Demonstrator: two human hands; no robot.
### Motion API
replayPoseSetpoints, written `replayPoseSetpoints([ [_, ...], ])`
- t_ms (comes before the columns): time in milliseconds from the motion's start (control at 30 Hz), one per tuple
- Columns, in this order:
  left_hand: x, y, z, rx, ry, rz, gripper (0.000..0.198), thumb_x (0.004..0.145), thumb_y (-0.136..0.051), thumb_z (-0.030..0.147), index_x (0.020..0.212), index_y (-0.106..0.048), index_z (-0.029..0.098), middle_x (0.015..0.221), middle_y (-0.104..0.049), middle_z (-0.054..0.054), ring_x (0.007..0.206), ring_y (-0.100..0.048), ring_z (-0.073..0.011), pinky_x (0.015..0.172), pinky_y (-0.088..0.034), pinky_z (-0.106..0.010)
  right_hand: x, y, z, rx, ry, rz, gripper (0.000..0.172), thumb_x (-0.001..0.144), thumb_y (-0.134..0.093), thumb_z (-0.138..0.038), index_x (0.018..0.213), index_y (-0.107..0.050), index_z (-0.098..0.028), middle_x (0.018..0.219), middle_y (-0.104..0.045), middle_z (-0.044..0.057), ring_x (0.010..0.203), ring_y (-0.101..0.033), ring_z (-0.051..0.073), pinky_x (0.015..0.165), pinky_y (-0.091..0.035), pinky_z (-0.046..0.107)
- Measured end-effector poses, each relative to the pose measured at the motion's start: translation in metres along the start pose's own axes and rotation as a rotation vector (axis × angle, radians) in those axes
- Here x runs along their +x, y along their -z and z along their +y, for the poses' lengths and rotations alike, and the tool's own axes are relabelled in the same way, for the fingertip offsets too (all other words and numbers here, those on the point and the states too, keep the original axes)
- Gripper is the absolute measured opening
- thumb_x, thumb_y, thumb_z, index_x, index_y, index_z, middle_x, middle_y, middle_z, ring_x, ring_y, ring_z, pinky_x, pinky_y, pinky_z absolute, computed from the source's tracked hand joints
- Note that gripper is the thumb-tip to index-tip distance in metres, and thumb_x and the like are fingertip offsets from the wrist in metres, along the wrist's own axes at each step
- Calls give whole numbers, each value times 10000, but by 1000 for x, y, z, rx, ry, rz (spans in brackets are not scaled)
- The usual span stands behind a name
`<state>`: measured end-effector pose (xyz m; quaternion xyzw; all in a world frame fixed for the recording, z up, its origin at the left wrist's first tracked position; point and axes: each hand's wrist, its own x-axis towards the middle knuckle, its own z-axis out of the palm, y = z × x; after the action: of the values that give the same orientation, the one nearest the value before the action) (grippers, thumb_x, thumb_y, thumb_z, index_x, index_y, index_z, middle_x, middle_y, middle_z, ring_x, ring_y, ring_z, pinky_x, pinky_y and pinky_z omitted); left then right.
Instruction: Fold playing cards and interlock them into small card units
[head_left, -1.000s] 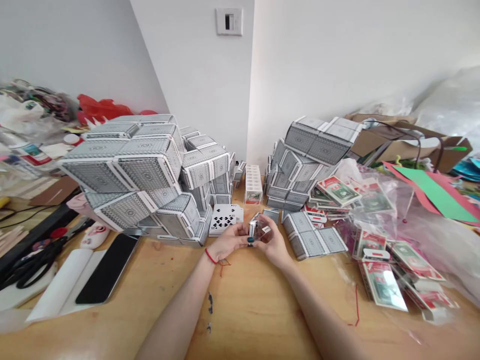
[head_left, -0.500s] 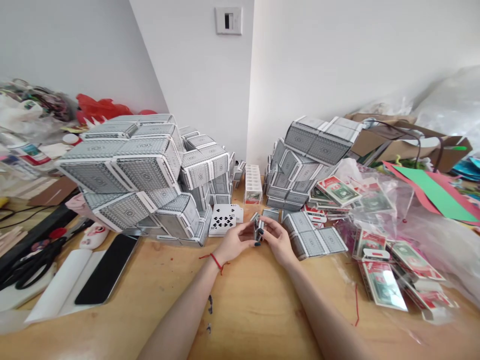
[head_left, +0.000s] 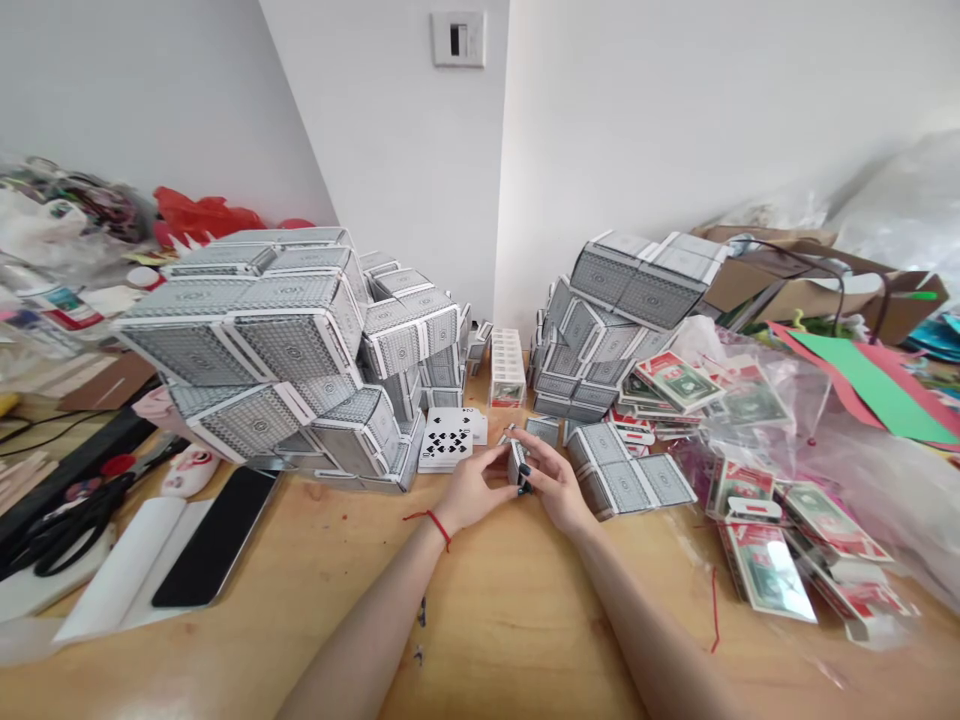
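Note:
Between my two hands, small grey-backed playing cards (head_left: 517, 462) stand on edge, partly hidden by fingers. My left hand (head_left: 480, 484), with a red string on the wrist, grips them from the left side. On the right side my right hand (head_left: 556, 488), its nails dark, has its fingers bent around the same cards. How many cards are held I cannot tell. A stack of playing cards (head_left: 445, 440) lies face up left of my hands, a ten of spades on top. Flat to the right is a folded card piece (head_left: 624, 478), grey backs up.
Block structures built from cards stand at left (head_left: 285, 320) and right (head_left: 630, 290). A column of card boxes (head_left: 507, 368) sits between them. Red-green card packs (head_left: 765, 570) and plastic film lie right. A black phone (head_left: 217, 540) and scissors (head_left: 82, 520) are left.
The cards in my hands have turned slightly, showing more of a grey back. My fingers have shifted a little; both hands stay in nearly the same place.

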<state>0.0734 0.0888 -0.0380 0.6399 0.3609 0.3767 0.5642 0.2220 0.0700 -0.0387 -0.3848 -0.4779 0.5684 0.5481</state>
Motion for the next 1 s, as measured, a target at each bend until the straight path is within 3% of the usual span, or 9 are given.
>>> replayPoseSetpoints([
  [233, -4, -4, 5, 401, -185, 159, 500, 652, -618, 182, 1137, -503, 224, 1134, -536, -72, 1062, -476, -234, 950, -360, -416, 4, -1, 5, 16, -35, 87, 418, 707, -575, -368, 1105, -565, -240, 1111, -586, 55, 998, -526, 232, 846, -400, 366],
  [300, -5, -4, 4, 494, -245, 211, 499, 667, -595, 169, 1151, -488, 228, 1152, -521, -72, 1094, -444, -236, 981, -318, -435, 5, -1, 8, -33, -30, 153, 402, 698, -595, -377, 1072, -586, -230, 1058, -607, 53, 959, -537, 223, 793, -420, 338],
  [400, -6, -2, 1, 617, -310, 254, 505, 691, -561, 155, 1179, -452, 225, 1164, -502, -76, 1111, -423, -233, 987, -309, -443, 5, -1, 11, -113, -59, 166, 357, 698, -586, -426, 962, -632, -189, 821, -638, 39, 679, -554, 170, 582, -424, 271],
  [467, -5, -1, 0, 663, -334, 264, 511, 700, -548, 153, 1193, -432, 224, 1159, -497, -77, 1113, -416, -233, 979, -319, -442, 5, -1, 10, -167, -72, 122, 320, 725, -549, -450, 819, -650, -162, 603, -566, 3, 505, -462, 121, 473, -356, 238],
  [533, -6, 0, -2, 689, -343, 260, 519, 701, -546, 153, 1201, -420, 218, 1155, -492, -79, 1111, -412, -232, 976, -326, -438, 5, -1, 8, -212, -60, 83, 331, 748, -516, -458, 676, -620, -152, 497, -459, -24, 449, -382, 99, 440, -304, 228],
  [667, -7, 0, -2, 723, -342, 240, 541, 687, -567, 157, 1204, -413, 208, 1146, -493, -83, 1100, -412, -244, 974, -325, -453, 4, -1, 5, -274, -46, 67, 364, 755, -496, -476, 582, -547, -160, 477, -395, -29, 446, -341, 95, 431, -275, 228],
  [1000, -7, 2, -1, 756, -360, 156, 559, 709, -563, 207, 1238, -384, 221, 1158, -470, -89, 1090, -396, -254, 953, -323, -471, 3, 0, 7, -349, -22, 100, 392, 738, -498, -499, 549, -548, -160, 432, -370, -36, 417, -317, 92, 409, -249, 225],
])
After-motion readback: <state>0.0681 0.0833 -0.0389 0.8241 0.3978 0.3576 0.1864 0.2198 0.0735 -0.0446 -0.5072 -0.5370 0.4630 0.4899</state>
